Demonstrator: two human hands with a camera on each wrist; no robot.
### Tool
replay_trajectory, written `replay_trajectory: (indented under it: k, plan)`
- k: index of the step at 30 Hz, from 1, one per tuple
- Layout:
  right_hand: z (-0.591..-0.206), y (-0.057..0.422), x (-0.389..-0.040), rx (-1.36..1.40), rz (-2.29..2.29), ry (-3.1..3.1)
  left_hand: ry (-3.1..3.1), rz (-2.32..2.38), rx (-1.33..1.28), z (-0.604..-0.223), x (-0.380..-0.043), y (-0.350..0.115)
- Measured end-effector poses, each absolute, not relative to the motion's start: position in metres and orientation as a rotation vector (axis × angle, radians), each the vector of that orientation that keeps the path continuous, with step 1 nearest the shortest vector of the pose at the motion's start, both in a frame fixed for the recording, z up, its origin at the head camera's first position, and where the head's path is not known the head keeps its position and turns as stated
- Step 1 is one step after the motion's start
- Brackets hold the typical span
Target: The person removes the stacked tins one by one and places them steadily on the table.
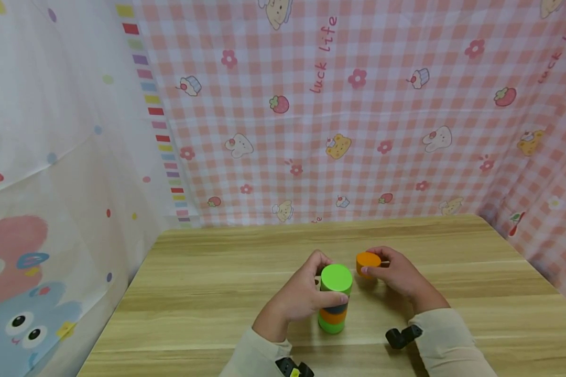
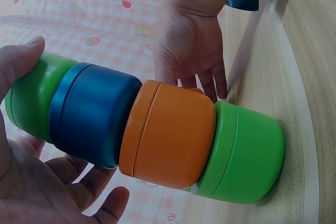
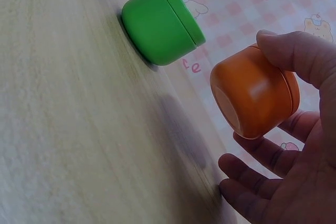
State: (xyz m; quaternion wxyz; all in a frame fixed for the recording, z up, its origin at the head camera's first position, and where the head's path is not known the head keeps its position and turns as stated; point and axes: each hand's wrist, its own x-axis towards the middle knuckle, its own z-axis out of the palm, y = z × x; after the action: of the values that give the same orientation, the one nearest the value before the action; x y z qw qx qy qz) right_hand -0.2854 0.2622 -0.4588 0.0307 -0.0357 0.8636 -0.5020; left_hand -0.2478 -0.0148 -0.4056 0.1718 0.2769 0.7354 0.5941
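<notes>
Small round lidded jars make a stack: a green jar [image 1: 336,278] on top, then a dark blue jar [image 2: 97,114], an orange jar [image 2: 176,135] and a green jar [image 2: 249,156] at the bottom on the table. My left hand [image 1: 299,298] grips the top green jar, thumb at the near side, fingers round the far side. Just right of the stack, my right hand [image 1: 401,275] pinches another orange jar [image 3: 254,93] between thumb and fingers, raised over the table. In the right wrist view a green jar [image 3: 163,24] stands on the table, its lid bare.
The wood-grain table [image 1: 207,293] reaches back to a pink checked cloth [image 1: 264,167]. A white patterned cloth [image 1: 75,173] hangs at the left. Black camera mounts [image 1: 403,336] sit on both wrists, near the tabletop.
</notes>
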Motion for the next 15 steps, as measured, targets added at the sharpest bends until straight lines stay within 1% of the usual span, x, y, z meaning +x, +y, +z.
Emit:
replay_trajectory:
  k: [15]
  plan:
    - [-0.4582, 0.262, -0.2842, -0.114, -1.538, 2.658, 2.08, 1.691, 0.805, -0.4071, -0.2484, -0.0156]
